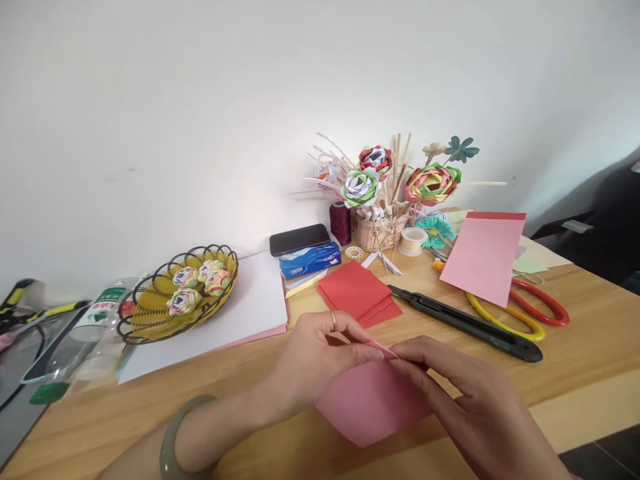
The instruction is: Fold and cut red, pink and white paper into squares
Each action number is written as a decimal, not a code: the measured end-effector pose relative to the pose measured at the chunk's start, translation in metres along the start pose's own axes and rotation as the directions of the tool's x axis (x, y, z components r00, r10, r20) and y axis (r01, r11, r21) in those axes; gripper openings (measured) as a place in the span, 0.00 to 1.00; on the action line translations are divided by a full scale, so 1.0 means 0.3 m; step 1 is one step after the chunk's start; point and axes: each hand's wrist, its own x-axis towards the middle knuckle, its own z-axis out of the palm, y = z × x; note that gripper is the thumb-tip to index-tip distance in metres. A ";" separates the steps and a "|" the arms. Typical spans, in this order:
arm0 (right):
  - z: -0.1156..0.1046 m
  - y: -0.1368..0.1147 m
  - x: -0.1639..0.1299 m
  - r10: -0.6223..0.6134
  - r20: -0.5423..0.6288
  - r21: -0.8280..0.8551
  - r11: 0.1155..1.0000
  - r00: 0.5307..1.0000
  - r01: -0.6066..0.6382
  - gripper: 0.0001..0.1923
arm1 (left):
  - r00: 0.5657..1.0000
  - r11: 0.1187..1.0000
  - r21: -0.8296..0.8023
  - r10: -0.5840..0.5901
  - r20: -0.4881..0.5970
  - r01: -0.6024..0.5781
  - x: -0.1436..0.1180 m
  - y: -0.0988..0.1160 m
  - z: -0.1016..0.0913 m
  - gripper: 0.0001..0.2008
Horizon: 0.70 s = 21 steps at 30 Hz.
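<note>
A sheet of pink paper hangs between my two hands above the front of the wooden table. My left hand pinches its upper edge between thumb and forefinger. Close beside it, my right hand pinches the same edge, where a narrow strip looks folded over. Just beyond my fingers, several red paper squares lie in a loose stack. To the right of them rests a dark green utility knife.
Scissors with red and yellow handles lie at right, partly under a pink sheet. Behind stand a pot of paper flowers, a thread spool and a phone on a tissue pack. At left are a yellow basket and a bottle.
</note>
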 end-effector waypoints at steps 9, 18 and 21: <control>0.000 -0.037 -0.009 -0.063 -0.054 -0.028 0.998 0.997 0.062 0.11 | 0.999 0.999 -0.007 0.043 -0.013 -0.043 -0.039 0.007 0.002 0.10; -0.018 -0.057 -0.046 -0.155 -0.050 -0.145 0.978 0.987 0.147 0.08 | 0.938 0.923 0.199 0.344 -0.043 -0.329 -0.090 0.026 0.002 0.03; -0.023 -0.063 -0.054 -0.170 -0.046 -0.183 0.970 0.984 0.159 0.08 | 0.921 0.895 0.249 0.389 -0.031 -0.370 -0.094 0.032 -0.003 0.02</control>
